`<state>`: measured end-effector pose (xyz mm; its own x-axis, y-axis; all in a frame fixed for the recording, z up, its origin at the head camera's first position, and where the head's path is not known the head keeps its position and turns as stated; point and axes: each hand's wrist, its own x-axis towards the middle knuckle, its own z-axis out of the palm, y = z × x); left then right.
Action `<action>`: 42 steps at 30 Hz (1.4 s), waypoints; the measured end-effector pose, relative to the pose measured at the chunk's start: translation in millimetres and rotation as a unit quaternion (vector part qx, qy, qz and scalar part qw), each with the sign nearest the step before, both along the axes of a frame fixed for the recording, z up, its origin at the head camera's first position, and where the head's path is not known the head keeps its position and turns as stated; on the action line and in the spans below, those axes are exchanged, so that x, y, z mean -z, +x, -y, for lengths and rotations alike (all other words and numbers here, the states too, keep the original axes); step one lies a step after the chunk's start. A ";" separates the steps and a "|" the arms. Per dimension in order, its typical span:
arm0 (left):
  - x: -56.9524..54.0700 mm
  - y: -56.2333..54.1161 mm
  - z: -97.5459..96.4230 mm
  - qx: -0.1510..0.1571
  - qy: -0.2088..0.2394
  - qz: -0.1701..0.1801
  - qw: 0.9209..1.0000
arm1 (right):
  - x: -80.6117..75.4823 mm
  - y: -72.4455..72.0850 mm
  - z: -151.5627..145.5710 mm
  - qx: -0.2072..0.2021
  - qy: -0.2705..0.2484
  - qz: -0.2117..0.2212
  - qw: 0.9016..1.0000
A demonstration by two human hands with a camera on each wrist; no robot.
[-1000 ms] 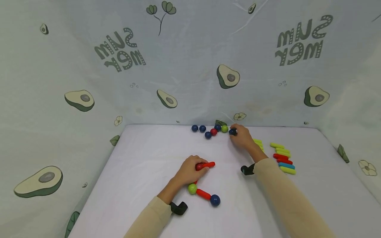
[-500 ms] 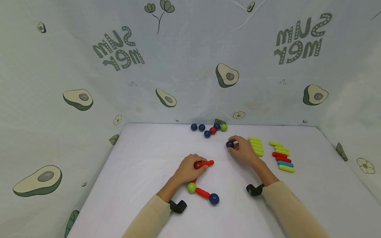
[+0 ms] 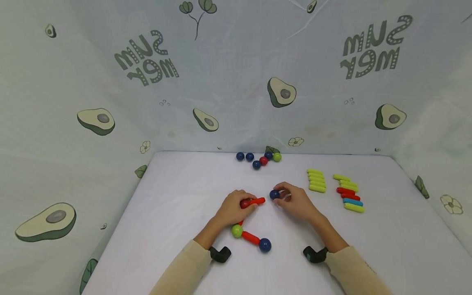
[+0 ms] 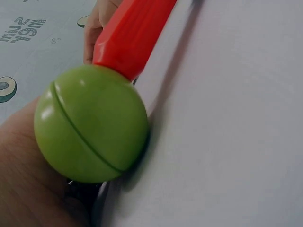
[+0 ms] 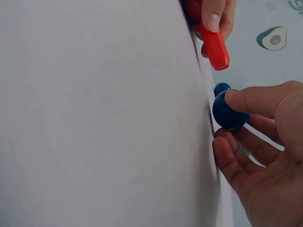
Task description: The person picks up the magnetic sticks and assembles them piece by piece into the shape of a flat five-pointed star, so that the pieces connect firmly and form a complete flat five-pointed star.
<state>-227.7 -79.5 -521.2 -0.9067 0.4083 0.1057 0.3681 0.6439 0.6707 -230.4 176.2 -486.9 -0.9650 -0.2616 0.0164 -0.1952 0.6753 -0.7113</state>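
Note:
My left hand (image 3: 234,208) grips a red ball (image 3: 244,203) from which a red stick (image 3: 257,200) points right. The same joined piece runs on under the hand to a green ball (image 3: 237,231), then another red stick (image 3: 251,238) and a blue ball (image 3: 264,245) nearest me. In the left wrist view the green ball (image 4: 92,124) fills the foreground. My right hand (image 3: 298,201) pinches a loose blue ball (image 3: 274,194) between thumb and fingers, a short gap from the red stick's free end. The right wrist view shows that blue ball (image 5: 229,111) close to the stick tip (image 5: 218,56).
Several balls, blue, red and green (image 3: 277,157), lie along the table's (image 3: 184,196) back edge. To the right, yellow-green sticks (image 3: 316,180) form one stack; a second row holds yellow-green, red and blue sticks (image 3: 352,202). A printed cloth (image 3: 236,73) hangs behind the table.
My right hand has carried the blue ball from the back edge toward me and left, close to the red stick's end. My left hand keeps its hold on the red ball, almost still.

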 end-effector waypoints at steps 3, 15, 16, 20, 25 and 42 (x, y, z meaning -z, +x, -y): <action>-1.0 0.2 0.1 0.003 0.001 -0.001 1.000 | 0.1 4.1 5.2 -0.006 -0.005 0.007 1.000; -2.3 -2.2 0.6 0.005 0.006 0.009 1.000 | 2.6 6.3 16.1 -0.019 -0.016 0.002 1.000; -2.6 -2.3 0.7 0.005 0.010 0.009 1.000 | 2.6 6.0 17.0 -0.019 -0.021 0.000 1.000; -3.4 -2.1 0.7 0.008 0.030 0.009 0.999 | 3.2 3.9 21.4 -0.030 -0.042 -0.007 0.999; -2.2 -1.6 0.1 0.007 0.069 0.019 0.997 | 5.1 -0.4 30.5 -0.046 -0.061 -0.012 0.997; -2.1 -1.4 -2.5 -0.024 0.055 -0.010 0.998 | 1.4 6.1 17.1 -0.016 -0.044 -0.019 0.999</action>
